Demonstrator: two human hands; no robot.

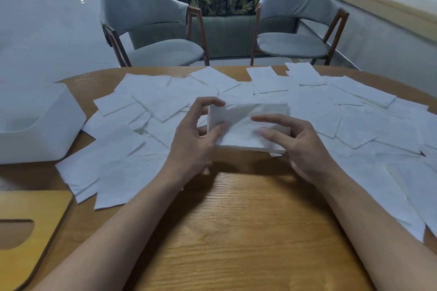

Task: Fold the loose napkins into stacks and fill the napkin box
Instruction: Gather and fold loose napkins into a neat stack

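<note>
At the left edge of the frame the white, round-cornered plastic napkin box (47, 130) stood open, and what showed of its inside appeared unfilled. Its flat yellow wooden lid (35, 220) with a slot lay apart at lower left. Filling looked not yet begun.

At centre, the left hand (196, 139) pinched the left end of a small rectangular stack (246, 125) of folded white paper napkins, thumb and fingers curled round it. The right hand (300, 146) grasped the right end, fingers laid over the top, thumb hidden. The stack looked soft, slightly creased on top, with fairly even edges, held just above the brown wood-grain worktop (236, 231).

Across the middle and right, many loose napkins (354, 125), thin white sheets, lay overlapping and unfolded, so most of the folding probably remained.
</note>
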